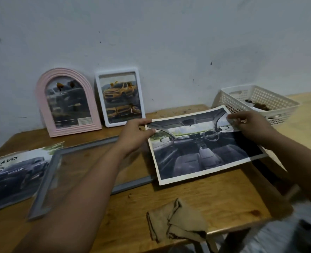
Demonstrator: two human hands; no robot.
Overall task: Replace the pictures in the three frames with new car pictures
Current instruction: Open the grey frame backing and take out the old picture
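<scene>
A printed picture of a car interior is held low over the wooden table. My left hand pinches its far left corner and my right hand pinches its far right corner. A large grey frame lies flat on the table, partly under my left arm and the picture. A pink arched frame and a white rectangular frame lean against the wall, each with a car picture inside. Another car picture lies at the table's left edge.
A white perforated basket with dark bits inside stands at the back right. A crumpled brown cloth lies near the table's front edge. The wall runs close behind the frames.
</scene>
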